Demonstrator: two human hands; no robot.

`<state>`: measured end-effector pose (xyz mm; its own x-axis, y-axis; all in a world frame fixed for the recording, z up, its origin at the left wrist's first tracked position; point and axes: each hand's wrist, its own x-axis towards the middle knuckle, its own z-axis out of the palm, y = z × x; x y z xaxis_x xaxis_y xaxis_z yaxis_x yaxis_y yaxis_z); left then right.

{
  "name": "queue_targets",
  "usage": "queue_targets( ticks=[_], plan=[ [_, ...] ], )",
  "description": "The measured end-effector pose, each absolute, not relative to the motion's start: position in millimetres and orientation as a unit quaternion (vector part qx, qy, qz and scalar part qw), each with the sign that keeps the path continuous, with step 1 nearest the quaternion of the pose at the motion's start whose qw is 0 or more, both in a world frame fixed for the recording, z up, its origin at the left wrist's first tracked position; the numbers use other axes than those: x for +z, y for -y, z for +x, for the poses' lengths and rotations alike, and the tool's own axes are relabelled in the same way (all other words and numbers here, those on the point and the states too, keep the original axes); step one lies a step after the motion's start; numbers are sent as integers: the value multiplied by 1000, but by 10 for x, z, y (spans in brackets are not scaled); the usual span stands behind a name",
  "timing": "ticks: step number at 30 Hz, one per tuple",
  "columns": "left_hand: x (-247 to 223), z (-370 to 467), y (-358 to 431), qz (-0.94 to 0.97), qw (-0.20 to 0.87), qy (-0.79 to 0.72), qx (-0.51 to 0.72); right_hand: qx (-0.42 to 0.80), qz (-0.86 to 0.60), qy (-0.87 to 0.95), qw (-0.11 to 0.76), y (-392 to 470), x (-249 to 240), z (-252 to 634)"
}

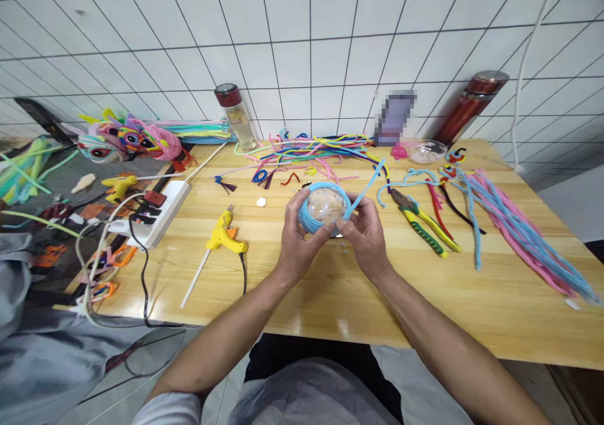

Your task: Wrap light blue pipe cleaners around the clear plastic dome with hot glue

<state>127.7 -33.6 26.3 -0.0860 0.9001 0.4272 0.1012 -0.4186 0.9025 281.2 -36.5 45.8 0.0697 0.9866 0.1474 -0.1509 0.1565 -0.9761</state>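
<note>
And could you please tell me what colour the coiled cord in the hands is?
The coiled cord is light blue, as the head view shows.

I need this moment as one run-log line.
left hand: holds blue coil around clear dome | right hand: holds same coil | nearby: pliers, yellow glue gun

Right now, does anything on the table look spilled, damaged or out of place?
Nothing looks plainly spilled or damaged. The multicoloured pipe cleaners near the wall lie in a crisscrossed jumble, untidier than the pink-and-blue bundle at right. Otherwise nothing stands out.
</note>
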Motion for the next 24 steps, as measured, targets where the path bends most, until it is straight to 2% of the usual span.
queue_targets(
  ticks=[9,16,24],
  plan=[
    [246,1221,368,563,396,-415,595,477,-439,469,599,373,488,2825],
    [293,1219,360,581,365,-434,583,466,-444,476,599,376,455,2826],
    [262,1236,352,568,381,-425,592,476,-440,468,600,367,451,2847]
  ],
)
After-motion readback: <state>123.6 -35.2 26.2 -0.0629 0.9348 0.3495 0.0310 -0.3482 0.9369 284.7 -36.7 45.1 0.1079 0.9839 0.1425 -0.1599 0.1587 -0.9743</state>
